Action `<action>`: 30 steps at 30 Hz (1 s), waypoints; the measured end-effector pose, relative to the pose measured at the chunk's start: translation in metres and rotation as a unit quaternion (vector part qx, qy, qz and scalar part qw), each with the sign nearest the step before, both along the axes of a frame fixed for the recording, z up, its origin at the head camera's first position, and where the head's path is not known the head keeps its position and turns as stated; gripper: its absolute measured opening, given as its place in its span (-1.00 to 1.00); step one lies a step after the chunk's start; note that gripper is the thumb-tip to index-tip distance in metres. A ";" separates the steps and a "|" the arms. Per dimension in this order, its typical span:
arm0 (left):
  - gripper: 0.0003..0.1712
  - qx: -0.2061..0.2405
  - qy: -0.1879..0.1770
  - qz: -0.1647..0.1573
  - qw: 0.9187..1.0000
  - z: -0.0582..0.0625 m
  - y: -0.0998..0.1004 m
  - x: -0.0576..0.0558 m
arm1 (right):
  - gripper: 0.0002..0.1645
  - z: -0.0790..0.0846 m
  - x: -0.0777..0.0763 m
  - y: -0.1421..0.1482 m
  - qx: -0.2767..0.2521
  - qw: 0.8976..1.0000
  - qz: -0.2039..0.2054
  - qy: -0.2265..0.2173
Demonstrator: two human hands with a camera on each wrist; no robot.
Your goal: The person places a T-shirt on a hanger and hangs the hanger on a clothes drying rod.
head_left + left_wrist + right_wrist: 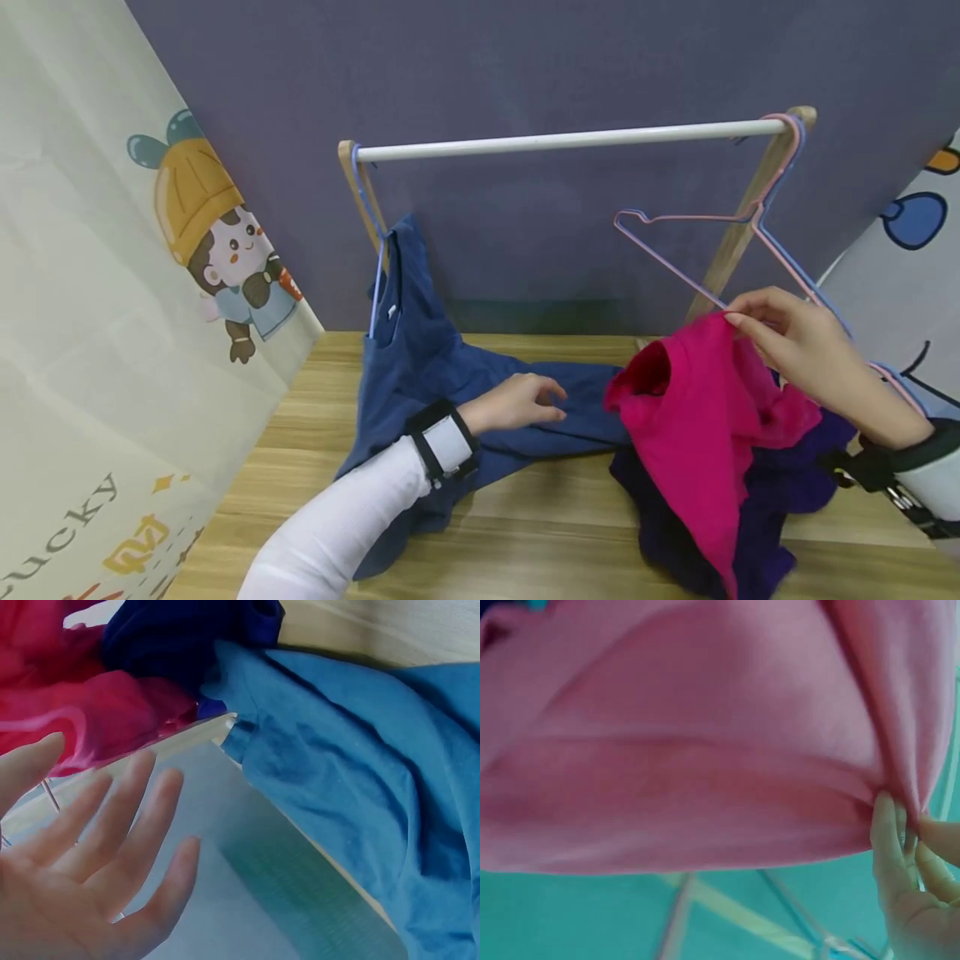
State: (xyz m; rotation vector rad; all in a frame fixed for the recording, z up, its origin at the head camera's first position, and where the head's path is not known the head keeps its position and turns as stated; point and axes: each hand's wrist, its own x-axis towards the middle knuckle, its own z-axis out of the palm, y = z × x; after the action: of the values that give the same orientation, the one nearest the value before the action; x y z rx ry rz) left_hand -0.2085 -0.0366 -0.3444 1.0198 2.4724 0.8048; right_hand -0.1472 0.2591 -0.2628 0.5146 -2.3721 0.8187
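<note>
My right hand point(817, 350) pinches an edge of a bright pink garment point(705, 417) between thumb and fingers and holds it up, so its cloth hangs down. In the right wrist view, the gathered pink cloth point(705, 750) fills most of the picture. Over a sleeve of the blue garment point(442, 375) hovers my left hand point(517, 402), its fingers loosely bent around nothing. The left wrist view shows that hand point(97, 877) apart from both the pink cloth point(112, 720) and the blue cloth point(337, 765). A dark purple garment point(787, 475) lies beneath the pink one.
A white rail point(570, 142) on wooden posts stands at the back. A blue hanger point(365, 192) at its left end carries the blue garment. Pink and blue hangers point(757, 218) hang at the right end, close behind my right hand. Below is a wood-grain tabletop point(525, 542).
</note>
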 end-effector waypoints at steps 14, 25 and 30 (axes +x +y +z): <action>-0.36 0.146 0.031 0.080 0.986 0.008 0.000 -0.018 | -0.89 0.049 -0.018 -0.032 -0.068 0.993 0.077 -0.062; -0.54 0.264 0.105 -0.001 0.959 0.020 -0.005 -0.017 | -0.79 0.068 -0.027 -0.044 -0.092 0.981 0.077 -0.154; -0.79 0.299 0.087 -0.014 0.950 0.033 -0.009 -0.013 | -0.80 0.068 -0.038 -0.048 -0.110 0.972 0.101 -0.181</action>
State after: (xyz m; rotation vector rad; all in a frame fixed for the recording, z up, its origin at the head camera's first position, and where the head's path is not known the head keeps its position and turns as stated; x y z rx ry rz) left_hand -0.2211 -0.0459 -0.3116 1.3648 2.3893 1.5743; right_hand -0.1847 0.2107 -0.1950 0.5601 -2.5337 1.3514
